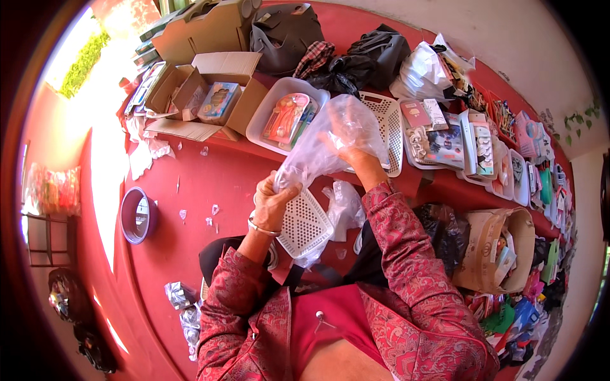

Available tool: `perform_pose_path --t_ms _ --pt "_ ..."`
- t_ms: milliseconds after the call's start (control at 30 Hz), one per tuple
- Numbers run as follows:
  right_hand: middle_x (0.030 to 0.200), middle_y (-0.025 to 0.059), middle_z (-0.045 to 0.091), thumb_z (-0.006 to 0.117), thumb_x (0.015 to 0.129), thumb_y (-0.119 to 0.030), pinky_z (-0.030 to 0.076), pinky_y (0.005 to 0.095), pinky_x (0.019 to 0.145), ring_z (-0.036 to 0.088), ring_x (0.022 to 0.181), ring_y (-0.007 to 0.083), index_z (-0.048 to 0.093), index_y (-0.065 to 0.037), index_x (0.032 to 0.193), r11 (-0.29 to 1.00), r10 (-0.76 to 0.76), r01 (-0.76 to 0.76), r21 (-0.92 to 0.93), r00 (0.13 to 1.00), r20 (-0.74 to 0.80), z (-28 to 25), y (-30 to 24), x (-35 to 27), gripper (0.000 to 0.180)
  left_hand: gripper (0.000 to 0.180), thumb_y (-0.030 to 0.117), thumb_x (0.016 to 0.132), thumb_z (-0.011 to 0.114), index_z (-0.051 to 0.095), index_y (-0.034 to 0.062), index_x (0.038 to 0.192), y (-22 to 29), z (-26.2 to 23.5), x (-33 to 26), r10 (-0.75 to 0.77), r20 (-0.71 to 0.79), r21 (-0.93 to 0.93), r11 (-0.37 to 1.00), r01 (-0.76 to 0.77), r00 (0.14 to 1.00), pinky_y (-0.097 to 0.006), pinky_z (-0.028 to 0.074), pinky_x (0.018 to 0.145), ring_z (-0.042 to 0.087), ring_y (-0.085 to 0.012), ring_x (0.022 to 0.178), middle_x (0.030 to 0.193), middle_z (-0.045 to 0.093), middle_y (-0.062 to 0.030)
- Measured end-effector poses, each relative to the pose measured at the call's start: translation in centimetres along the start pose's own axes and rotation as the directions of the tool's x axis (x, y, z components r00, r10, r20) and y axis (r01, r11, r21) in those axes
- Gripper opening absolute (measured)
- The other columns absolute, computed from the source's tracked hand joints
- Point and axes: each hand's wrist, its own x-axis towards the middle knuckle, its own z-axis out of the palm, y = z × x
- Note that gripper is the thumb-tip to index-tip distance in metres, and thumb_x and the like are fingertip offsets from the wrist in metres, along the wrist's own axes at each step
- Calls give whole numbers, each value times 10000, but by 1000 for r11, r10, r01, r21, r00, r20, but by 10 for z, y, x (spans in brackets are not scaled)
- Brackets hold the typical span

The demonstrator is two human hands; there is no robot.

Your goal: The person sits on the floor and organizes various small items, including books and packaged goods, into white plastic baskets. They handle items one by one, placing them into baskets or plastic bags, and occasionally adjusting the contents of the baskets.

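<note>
Closest to the lens is the person's own red patterned jacket (pixel 406 330), open over a plain red top (pixel 337 317). Out in front of that there's a clear plastic bag (pixel 314 143), held up in the air near the front edge of a long red ledge (pixel 346 28). The left hand (pixel 273 200) has its gathered lower end bunched in a closed fist, with a bracelet (pixel 262 230) on that wrist. The right hand (pixel 349 130) is up at the other end, blurry through the film, so I can't tell if it's inside or behind, or whether the fingers are gripping. Right below sits a white perforated basket (pixel 305 222) between the legs, a crumpled clear bag (pixel 346 206) just beside it. Along the ledge's front edge, left to right: an open cardboard box (pixel 248 105) with a blue pack (pixel 219 101) inside, a white tub (pixel 256 127) of colourful packets, another perforated basket (pixel 393 140). Toward its back edge there's a big dark bag (pixel 286 38) and a white plastic bag (pixel 419 73). A purple tub (pixel 153 219) is on the red floor (pixel 171 247), off to the left.
</note>
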Motion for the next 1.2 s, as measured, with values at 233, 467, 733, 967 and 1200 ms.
perform_pose_path --t_ms 233,467,733,967,1200 --pt "1108 192 545 466 811 -369 377 389 919 503 1064 303 580 -100 1057 998 -1 -32 46 807 590 -2 -20 -3 382 88 61 808 547 550 58 896 28 -4 13 99 -24 -380 919 -100 995 -265 410 730 526 -106 756 820 577 -10" --pt "1001 185 586 434 831 -251 434 390 796 560 937 298 573 -28 1031 812 -573 440 383 483 661 18 -27 -10 331 90 113 905 445 519 63 918 37 -25 31 81 -26 -539 838 -83 996 -282 451 693 535 -127 744 819 558 -27" --pt "875 124 618 468 837 -223 490 268 605 601 754 150 558 7 1063 549 -395 -450 704 602 693 -12 -43 -6 334 76 94 881 490 529 36 913 50 -27 33 -79 -92 -352 935 42 993 -231 491 624 565 -109 730 813 566 -21" --pt "678 124 620 602 787 -239 500 288 524 613 579 205 577 7 758 542 -175 -453 708 763 622 -40 -44 1 249 72 126 850 552 504 74 855 50 -26 36 2 -118 125 992 13 993 -153 298 463 375 -6 529 662 456 68" --pt "685 123 580 707 628 -208 478 386 642 595 676 308 549 -44 874 700 -141 258 666 964 -225 -23 -59 -4 336 95 93 828 584 512 52 874 50 -22 36 -133 76 2 991 133 988 -151 297 453 395 2 519 661 482 64"
